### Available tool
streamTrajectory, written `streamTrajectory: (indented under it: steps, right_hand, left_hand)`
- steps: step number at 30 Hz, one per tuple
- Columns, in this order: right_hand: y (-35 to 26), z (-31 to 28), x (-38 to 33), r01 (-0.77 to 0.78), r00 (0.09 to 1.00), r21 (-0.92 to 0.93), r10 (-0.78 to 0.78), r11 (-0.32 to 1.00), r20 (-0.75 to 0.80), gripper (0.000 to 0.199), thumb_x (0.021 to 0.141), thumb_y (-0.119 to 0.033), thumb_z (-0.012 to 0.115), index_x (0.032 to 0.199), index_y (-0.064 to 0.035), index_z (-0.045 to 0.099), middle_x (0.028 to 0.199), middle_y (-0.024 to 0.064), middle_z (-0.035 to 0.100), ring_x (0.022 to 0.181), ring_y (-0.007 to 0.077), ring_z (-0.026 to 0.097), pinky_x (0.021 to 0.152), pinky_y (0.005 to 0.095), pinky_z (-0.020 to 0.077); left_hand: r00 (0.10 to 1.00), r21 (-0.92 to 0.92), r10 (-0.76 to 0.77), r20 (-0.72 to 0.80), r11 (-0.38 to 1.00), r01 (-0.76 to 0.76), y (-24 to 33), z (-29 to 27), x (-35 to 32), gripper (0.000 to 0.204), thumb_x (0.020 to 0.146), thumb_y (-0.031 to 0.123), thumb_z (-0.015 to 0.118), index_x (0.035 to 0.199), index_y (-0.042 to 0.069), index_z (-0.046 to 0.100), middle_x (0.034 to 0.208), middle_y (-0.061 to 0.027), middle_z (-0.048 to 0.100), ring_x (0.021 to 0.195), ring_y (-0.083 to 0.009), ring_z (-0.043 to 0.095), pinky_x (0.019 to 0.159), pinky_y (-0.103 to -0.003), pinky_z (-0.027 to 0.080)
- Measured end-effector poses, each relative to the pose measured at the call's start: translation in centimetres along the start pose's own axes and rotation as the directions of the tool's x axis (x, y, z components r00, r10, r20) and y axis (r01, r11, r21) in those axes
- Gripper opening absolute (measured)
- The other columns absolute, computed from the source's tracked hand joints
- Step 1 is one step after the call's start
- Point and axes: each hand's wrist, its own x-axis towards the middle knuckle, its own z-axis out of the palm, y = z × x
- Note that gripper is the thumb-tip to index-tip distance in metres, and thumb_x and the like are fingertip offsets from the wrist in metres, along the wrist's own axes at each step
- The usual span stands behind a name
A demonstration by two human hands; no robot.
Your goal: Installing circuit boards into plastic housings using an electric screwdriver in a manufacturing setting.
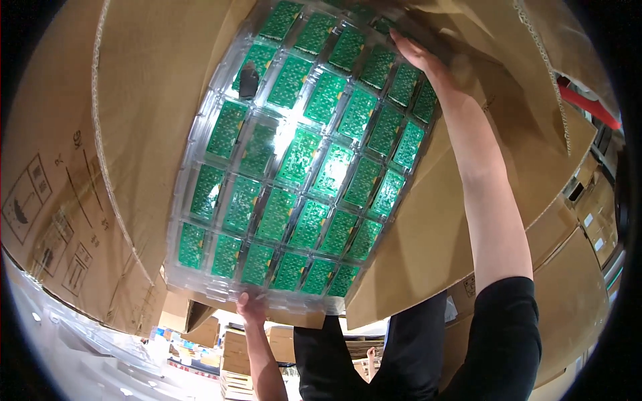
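A clear plastic tray (214, 286) tilts across the opening of a large cardboard box, its rows of pockets filled with green circuit boards (275, 214). At the tray's near edge, my left hand (252, 307) pinches the rim, its fingers partly hidden. My right hand (416, 55) reaches to the far right corner and grips the edge there, with the fingertips partly out of sight. A small dark grey piece (248, 81) lies over a board at the upper left. Bright glare covers some boards in the middle.
Tall cardboard flaps (134, 134) rise on the left, and another flap (408, 247) slopes down on the right. More cartons (568, 294) stand at the right. Stacked boxes (235, 351) and a pale floor (87, 361) show beyond the near edge. A red strip (588, 103) sits far right.
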Motion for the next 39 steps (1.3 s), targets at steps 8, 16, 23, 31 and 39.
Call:
streamTrajectory:
  steps: [8, 16, 23, 31, 39]
  right_hand:
    - [4.9, -1.1, 6.1, 0.112, 0.98, -0.069, -0.099, 0.991, 0.173, 0.062, 0.094, -0.058, 0.022, 0.14, -0.0183, 0.032, 0.139, 0.0004, 0.03, 0.125, 0.0177, 0.026, 0.103, 0.0327, 0.0213]
    - [3.8, -2.3, 6.3, -0.046, 0.976, 0.143, 0.014, 0.989, 0.218, 0.047, 0.094, -0.048, 0.034, 0.119, -0.0152, 0.057, 0.1, -0.0016, 0.06, 0.084, 0.0109, 0.049, 0.077, 0.0296, 0.041]
    - [-2.5, 0.2, 0.5, -0.113, 0.939, 0.162, 0.052, 0.98, 0.339, 0.054, 0.087, -0.056, 0.044, 0.119, -0.0169, 0.061, 0.123, 0.0048, 0.056, 0.113, 0.0181, 0.047, 0.098, 0.0303, 0.0331]
    - [3.0, 1.5, 6.7, -0.228, 0.903, 0.146, 0.153, 0.963, 0.402, 0.075, 0.074, -0.074, 0.044, 0.13, -0.0248, 0.053, 0.14, 0.0108, 0.043, 0.13, 0.0257, 0.037, 0.106, 0.038, 0.0253]
    - [0.6, 0.4, 4.2, -0.063, 0.937, 0.099, 0.025, 0.993, 0.348, 0.059, 0.087, -0.06, 0.037, 0.13, -0.0221, 0.051, 0.133, 0.0059, 0.051, 0.12, 0.0208, 0.045, 0.103, 0.0344, 0.027]
  left_hand:
    - [0.999, -0.012, -0.027, 0.033, 1.0, 0.027, 0.8, 2.0, -0.7, 0.05, 0.068, 0.027, 0.072, 0.112, 0.011, 0.055, 0.098, -0.0041, 0.058, 0.092, -0.024, 0.056, 0.08, -0.045, 0.047]
    - [0.998, -0.089, 0.055, 0.029, 0.995, -0.052, 0.3, 0.0, -0.7, 0.051, 0.066, 0.022, 0.072, 0.113, 0.012, 0.054, 0.097, -0.002, 0.058, 0.09, -0.0193, 0.056, 0.084, -0.037, 0.045]
    - [0.974, -0.025, 0.197, -0.109, 0.979, -0.2, 2.0, 5.3, -5.7, 0.049, 0.066, 0.023, 0.071, 0.109, 0.005, 0.056, 0.099, -0.0037, 0.06, 0.091, -0.0172, 0.056, 0.09, -0.032, 0.043]
    - [0.963, 0.113, 0.214, -0.163, 0.974, -0.197, 2.0, 10.5, -5.8, 0.057, 0.07, 0.033, 0.064, 0.119, 0.006, 0.051, 0.098, -0.0033, 0.056, 0.082, -0.0157, 0.054, 0.071, -0.029, 0.046]
    - [0.994, 0.043, 0.106, -0.01, 0.993, -0.106, 2.2, 6.9, -5.2, 0.051, 0.071, 0.029, 0.065, 0.114, 0.005, 0.054, 0.089, -0.0031, 0.058, 0.081, -0.0157, 0.054, 0.075, -0.032, 0.045]
